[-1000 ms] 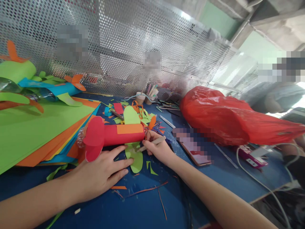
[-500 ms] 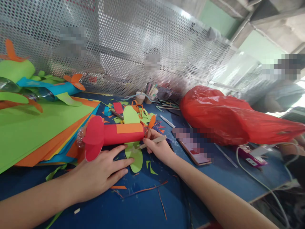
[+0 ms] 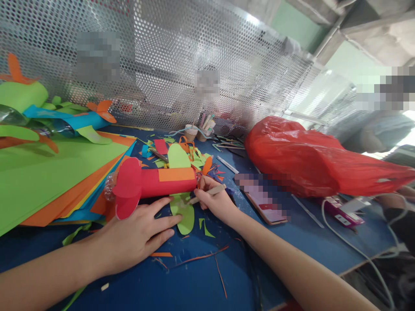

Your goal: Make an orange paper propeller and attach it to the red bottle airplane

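Right hand (image 3: 216, 204) pinches a pen (image 3: 219, 189), its tip at the green wing (image 3: 187, 221) beside the red tube (image 3: 151, 186); left hand (image 3: 138, 233), loosely spread, touches the wing's edge.

Red bag (image 3: 292, 155) on the desk (image 3: 301, 233)
Phone (image 3: 270, 211) beside it; purple item (image 3: 346, 217), perhaps a box, near white cable (image 3: 370, 262).

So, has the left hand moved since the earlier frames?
No visible shift: the left hand sits in the same place relative to the orange strip on the blue table.
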A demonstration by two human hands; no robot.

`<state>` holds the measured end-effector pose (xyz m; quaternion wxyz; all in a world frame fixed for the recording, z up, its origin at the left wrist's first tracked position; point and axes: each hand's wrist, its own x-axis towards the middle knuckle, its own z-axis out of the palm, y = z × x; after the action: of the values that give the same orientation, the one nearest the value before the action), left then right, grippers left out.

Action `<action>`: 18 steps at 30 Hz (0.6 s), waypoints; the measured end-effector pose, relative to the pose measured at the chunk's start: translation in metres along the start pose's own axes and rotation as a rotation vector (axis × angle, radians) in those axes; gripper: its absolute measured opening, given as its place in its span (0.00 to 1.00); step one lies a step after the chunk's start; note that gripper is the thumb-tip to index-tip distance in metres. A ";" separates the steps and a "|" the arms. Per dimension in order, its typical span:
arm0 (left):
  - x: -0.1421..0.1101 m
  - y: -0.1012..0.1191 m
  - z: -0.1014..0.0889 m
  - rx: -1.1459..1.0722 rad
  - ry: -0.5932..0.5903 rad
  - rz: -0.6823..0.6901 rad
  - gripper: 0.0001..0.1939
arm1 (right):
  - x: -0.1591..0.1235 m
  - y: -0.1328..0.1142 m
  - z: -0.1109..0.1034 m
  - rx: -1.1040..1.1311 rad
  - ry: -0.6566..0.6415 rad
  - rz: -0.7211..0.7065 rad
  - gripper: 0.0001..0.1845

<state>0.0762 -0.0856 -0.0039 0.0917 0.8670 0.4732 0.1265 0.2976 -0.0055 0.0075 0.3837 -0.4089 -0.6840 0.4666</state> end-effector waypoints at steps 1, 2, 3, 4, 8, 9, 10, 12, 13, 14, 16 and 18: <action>0.000 0.000 0.000 -0.001 0.001 0.002 0.20 | 0.000 0.000 0.000 -0.001 -0.005 -0.002 0.11; 0.000 0.000 0.000 -0.002 0.001 0.002 0.20 | 0.000 0.001 0.000 -0.002 -0.012 -0.002 0.11; -0.001 -0.001 0.000 -0.003 0.000 0.003 0.20 | 0.000 0.001 0.000 -0.002 -0.019 0.000 0.11; -0.001 -0.001 0.001 -0.006 0.000 0.005 0.20 | 0.000 0.001 0.000 0.000 -0.022 0.004 0.11; -0.001 -0.001 0.001 -0.013 0.011 0.000 0.20 | -0.001 -0.001 0.000 0.004 0.011 0.014 0.11; -0.001 -0.001 0.001 -0.012 0.011 -0.003 0.20 | -0.001 -0.001 0.000 0.006 0.012 0.014 0.11; -0.001 -0.001 0.001 -0.011 0.009 -0.004 0.20 | -0.001 -0.001 0.000 0.008 0.009 0.014 0.11; 0.000 0.000 0.001 -0.009 0.002 -0.003 0.20 | 0.000 -0.001 0.000 0.009 0.002 0.015 0.11; 0.000 0.000 0.001 -0.007 -0.002 -0.004 0.20 | 0.000 -0.001 0.000 0.008 0.006 0.015 0.11; 0.000 0.000 0.001 -0.003 -0.006 -0.007 0.20 | 0.000 0.000 0.000 0.006 0.015 0.015 0.11; 0.001 0.000 0.001 0.004 -0.016 -0.015 0.20 | 0.000 0.000 0.000 0.003 0.036 0.014 0.10; 0.000 0.000 0.001 0.007 -0.024 -0.020 0.20 | 0.001 0.001 0.000 0.000 0.043 0.010 0.11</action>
<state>0.0764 -0.0854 -0.0052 0.0956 0.8640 0.4812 0.1136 0.2976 -0.0046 0.0067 0.3961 -0.4222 -0.6736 0.4594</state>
